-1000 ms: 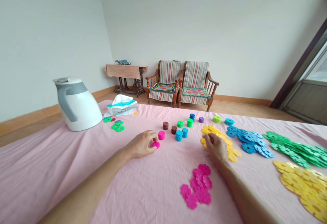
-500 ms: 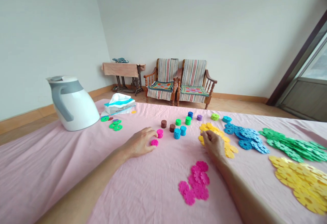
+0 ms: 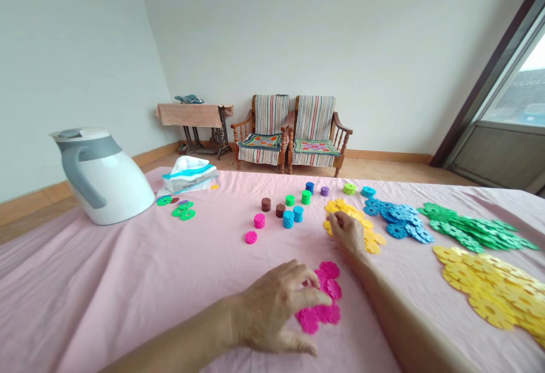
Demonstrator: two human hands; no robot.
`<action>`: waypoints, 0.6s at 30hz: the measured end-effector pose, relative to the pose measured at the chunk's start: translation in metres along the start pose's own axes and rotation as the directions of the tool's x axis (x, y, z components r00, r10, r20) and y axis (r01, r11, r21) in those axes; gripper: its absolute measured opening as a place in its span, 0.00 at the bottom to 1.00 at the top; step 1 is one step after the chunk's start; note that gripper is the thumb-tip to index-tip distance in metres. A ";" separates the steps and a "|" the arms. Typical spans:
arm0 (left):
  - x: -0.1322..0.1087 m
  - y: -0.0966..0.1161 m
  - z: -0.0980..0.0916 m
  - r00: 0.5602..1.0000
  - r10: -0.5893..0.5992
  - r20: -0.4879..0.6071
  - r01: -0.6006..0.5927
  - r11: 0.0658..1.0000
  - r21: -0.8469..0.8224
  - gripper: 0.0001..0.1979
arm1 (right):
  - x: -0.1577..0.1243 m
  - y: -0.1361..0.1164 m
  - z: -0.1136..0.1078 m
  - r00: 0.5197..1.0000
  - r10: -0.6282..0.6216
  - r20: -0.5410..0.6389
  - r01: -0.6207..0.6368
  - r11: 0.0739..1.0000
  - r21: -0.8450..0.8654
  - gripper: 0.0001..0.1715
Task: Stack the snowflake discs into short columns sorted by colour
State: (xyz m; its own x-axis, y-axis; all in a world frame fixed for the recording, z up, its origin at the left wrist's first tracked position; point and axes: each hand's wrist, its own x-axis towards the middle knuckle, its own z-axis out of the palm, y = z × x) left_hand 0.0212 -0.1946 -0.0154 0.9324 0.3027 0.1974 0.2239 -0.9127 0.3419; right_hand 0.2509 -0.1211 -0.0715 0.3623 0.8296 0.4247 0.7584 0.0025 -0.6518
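My left hand [image 3: 279, 307] hovers low over a small heap of pink snowflake discs [image 3: 324, 302] near the table's front, fingers spread and curved, fingertips at the heap's left side; nothing is visibly held. My right hand [image 3: 347, 232] rests farther back on a pile of yellow discs [image 3: 361, 226], fingers curled in a pinch on something I cannot make out. A single pink disc stack [image 3: 251, 237] lies alone left of centre, with a taller pink stack [image 3: 259, 221] behind it.
Short stacks in brown, green, blue and purple [image 3: 293, 208] stand mid-table on the pink cloth [image 3: 128, 282]. Blue [image 3: 398, 217], green [image 3: 468, 228] and yellow [image 3: 494, 288] disc piles lie right. A white kettle [image 3: 102, 177] and tissue pack [image 3: 188, 173] sit left.
My left hand let go of the small pink stack and moved back and right to the pink disc heap. My right hand stayed on the yellow pile. The camera turned slightly right.
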 end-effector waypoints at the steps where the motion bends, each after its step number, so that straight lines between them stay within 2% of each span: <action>1: 0.001 0.002 0.004 0.999 0.035 0.003 -0.035 0.998 0.044 0.25 | 0.000 0.000 0.000 1.000 -0.001 -0.001 0.001 1.000 0.009 0.21; 3: 0.003 0.003 0.009 0.998 0.058 0.011 -0.059 0.992 0.109 0.18 | 0.000 0.000 0.000 1.000 -0.004 -0.001 0.004 1.000 0.019 0.21; 5: 0.004 0.001 0.011 1.000 0.003 -0.024 0.000 0.991 0.132 0.12 | 0.000 -0.001 0.000 1.000 -0.004 0.000 0.004 1.000 0.015 0.20; 8: 0.004 -0.006 0.008 0.982 -0.119 -0.148 0.136 0.984 0.111 0.10 | 0.001 -0.002 -0.001 1.000 -0.002 -0.001 0.002 1.000 0.000 0.20; 10: 0.007 -0.007 0.004 0.972 -0.142 -0.186 0.159 0.984 0.084 0.10 | 0.001 -0.002 -0.001 1.000 0.001 -0.003 -0.001 1.000 0.002 0.20; 13: 0.018 -0.002 0.004 0.993 -0.035 -0.117 0.047 0.994 0.098 0.16 | 0.001 -0.002 0.000 1.000 0.005 -0.011 -0.005 1.000 0.016 0.20; 16: 0.035 0.002 0.013 0.996 0.083 -0.036 -0.076 0.984 0.164 0.22 | 0.001 -0.001 0.000 0.999 0.013 -0.038 -0.011 0.999 0.039 0.20; 18: 0.045 0.000 0.020 0.993 0.115 -0.016 -0.110 0.976 0.190 0.22 | 0.000 -0.001 -0.001 0.998 0.012 -0.056 -0.009 0.998 0.058 0.20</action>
State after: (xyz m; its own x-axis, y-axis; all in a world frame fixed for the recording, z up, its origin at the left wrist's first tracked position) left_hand 0.0687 -0.1863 -0.0252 0.9473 0.2003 0.2499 0.1702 -0.9758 0.1370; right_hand 0.2505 -0.1214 -0.0704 0.4010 0.7971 0.4515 0.7225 0.0277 -0.6908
